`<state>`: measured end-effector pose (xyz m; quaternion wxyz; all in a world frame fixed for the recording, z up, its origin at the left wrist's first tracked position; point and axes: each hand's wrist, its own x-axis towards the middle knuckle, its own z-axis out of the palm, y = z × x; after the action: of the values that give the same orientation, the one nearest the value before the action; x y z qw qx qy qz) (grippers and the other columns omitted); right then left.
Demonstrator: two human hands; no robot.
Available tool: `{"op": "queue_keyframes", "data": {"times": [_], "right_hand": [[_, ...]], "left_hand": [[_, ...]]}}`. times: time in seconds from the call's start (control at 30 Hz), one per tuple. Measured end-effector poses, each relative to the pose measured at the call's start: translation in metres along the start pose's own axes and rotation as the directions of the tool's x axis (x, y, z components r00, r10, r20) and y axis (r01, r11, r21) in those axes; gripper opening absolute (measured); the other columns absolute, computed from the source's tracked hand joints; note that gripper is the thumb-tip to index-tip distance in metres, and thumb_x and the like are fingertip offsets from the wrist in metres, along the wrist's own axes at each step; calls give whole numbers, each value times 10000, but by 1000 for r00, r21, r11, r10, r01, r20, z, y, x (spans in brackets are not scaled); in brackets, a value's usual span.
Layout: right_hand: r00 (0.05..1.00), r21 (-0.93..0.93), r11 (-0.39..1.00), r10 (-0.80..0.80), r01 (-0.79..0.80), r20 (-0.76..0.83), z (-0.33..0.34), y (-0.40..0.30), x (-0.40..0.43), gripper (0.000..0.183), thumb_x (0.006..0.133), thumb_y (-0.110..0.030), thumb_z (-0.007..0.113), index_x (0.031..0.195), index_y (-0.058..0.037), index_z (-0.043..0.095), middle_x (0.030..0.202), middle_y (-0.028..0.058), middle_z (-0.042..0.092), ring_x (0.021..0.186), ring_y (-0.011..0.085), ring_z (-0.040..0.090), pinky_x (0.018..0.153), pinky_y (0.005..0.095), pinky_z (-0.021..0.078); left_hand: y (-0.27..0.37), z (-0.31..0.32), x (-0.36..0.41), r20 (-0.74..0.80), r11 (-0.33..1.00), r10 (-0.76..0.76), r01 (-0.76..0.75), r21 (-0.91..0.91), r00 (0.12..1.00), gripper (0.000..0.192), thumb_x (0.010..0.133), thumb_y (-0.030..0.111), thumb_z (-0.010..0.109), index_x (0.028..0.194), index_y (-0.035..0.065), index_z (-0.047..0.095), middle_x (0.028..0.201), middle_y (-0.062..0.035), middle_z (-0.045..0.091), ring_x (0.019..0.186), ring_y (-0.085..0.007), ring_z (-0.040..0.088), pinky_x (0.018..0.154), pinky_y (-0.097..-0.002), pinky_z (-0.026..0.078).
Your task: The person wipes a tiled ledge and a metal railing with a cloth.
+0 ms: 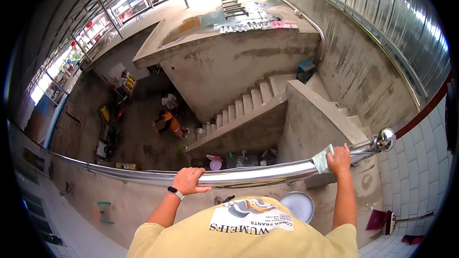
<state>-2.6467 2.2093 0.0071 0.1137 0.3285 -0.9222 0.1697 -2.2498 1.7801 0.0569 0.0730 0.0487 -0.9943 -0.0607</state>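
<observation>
A polished metal handrail runs across the view in front of my body, ending at the right in a shiny ball finial. My left hand, with a band on its wrist, rests on top of the rail and holds no cloth. Near the finial, my right hand grips a pale green cloth that is draped over the rail and pressed against it. Part of the cloth is hidden beneath the fingers.
Beyond the rail lies a sunken yard with concrete stairs and two people, one in orange and black. Shoes line a ledge above. Behind the rail are a round pale basin, a green-legged stool and a dustpan.
</observation>
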Motion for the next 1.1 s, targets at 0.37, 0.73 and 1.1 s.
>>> {"op": "queue_keyframes", "data": {"times": [0.37, 0.73, 1.1], "right_hand": [[923, 68, 990, -136, 120, 360, 3, -131, 13, 396, 875, -373, 548, 770, -28, 711, 771, 224, 684, 758, 410, 659, 749, 523, 499], [847, 130, 957, -291, 261, 444, 16, -173, 11, 436, 914, -398, 494, 794, -27, 690, 772, 210, 694, 748, 398, 668, 735, 511, 511], [929, 30, 970, -239, 240, 281, 23, -179, -4, 380, 915, -370, 540, 833, -25, 677, 835, 180, 681, 815, 371, 636, 782, 489, 463]], "left_hand": [[-2, 2, -1, -122, 999, 47, -46, 11, 991, 688, 649, 582, 798, 1033, 31, 647, 890, -111, 690, 779, -284, 660, 714, -382, 516], [2, -1, -4, -14, 999, -17, 18, 52, 1000, 680, 709, 636, 737, 1054, 59, 633, 910, -75, 666, 815, -266, 642, 754, -369, 500], [-1, 10, -4, -90, 1000, 24, -25, -6, 996, 634, 743, 656, 703, 958, 65, 625, 768, -65, 598, 739, -259, 603, 687, -378, 468]]}}
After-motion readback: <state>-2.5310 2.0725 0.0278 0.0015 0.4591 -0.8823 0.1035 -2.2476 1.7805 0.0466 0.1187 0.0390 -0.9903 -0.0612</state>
